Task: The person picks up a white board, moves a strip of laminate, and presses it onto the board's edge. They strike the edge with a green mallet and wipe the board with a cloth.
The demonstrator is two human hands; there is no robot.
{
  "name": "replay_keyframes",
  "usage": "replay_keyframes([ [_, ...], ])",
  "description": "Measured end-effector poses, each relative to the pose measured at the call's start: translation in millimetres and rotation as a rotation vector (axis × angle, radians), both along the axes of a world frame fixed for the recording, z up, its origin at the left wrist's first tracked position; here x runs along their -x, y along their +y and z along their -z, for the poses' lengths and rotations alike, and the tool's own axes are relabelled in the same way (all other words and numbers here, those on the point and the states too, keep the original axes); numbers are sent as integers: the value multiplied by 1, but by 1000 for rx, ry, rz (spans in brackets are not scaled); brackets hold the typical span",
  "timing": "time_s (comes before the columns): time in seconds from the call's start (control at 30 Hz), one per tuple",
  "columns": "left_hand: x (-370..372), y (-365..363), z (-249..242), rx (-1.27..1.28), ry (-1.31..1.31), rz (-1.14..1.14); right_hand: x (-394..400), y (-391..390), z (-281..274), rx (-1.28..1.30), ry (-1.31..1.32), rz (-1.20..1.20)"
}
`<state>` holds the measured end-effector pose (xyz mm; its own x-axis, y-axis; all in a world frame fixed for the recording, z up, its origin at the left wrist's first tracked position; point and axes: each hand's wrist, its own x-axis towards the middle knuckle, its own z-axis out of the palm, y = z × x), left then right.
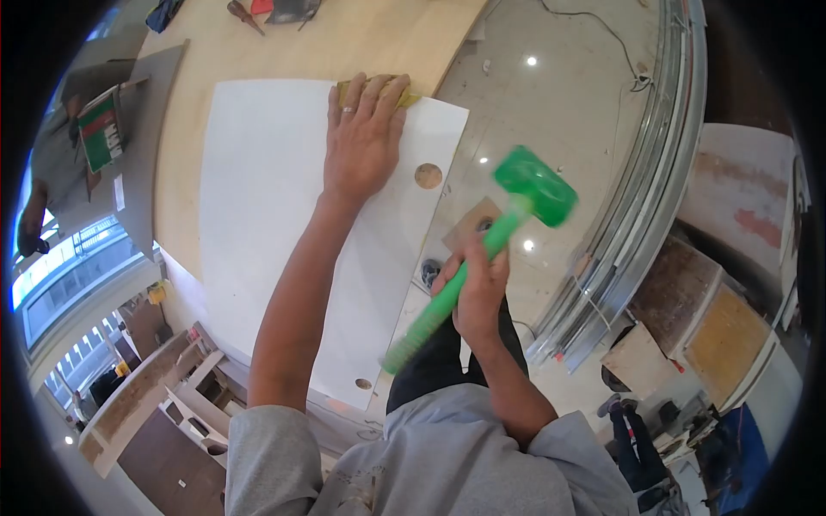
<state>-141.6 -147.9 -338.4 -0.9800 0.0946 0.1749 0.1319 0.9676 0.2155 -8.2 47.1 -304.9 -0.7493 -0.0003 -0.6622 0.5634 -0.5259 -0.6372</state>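
A white panel point(267, 215) lies flat on a pale wooden tabletop point(387, 43), with a round hole near its right edge and another at its near corner. My left hand point(363, 142) rests on the panel's far edge, fingers stretched out over a flat yellow piece point(411, 97) whose kind I cannot make out. In my right hand point(483, 288), fingers wrapped round its handle, is a green mallet point(538, 185). Its head is raised to the right of the panel, tilted and slightly blurred, touching nothing.
A screwdriver point(244, 15) and a dark cloth-like item point(292, 10) lie on the tabletop's far side. Long metal profiles point(641, 224) run along the floor at the right, beside stacked boards point(731, 344). Another person's legs point(635, 443) show at lower right.
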Motion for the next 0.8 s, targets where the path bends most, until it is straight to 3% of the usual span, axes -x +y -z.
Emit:
replay_keyframes([
  [0.07,-1,1,1,-9,2,-6,-11,20,10,-16,-26,-340],
  [0.27,0,-3,2,-21,-5,-16,-11,7,7,-8,-20,61],
  [0.4,-1,-1,1,-8,-13,-29,-4,36,12,-184,-16,-402],
  [0.53,-1,-4,2,-27,-10,-44,-3,8,13,-114,-59,68],
  [0.57,-2,-4,3,-25,-10,-47,-5,2,9,-69,-58,77],
  [0.67,-2,-3,5,-16,-3,-56,-11,17,9,-137,4,-363],
  [0.8,-2,-3,3,-7,3,-67,-1,17,12,-90,-8,-87],
])
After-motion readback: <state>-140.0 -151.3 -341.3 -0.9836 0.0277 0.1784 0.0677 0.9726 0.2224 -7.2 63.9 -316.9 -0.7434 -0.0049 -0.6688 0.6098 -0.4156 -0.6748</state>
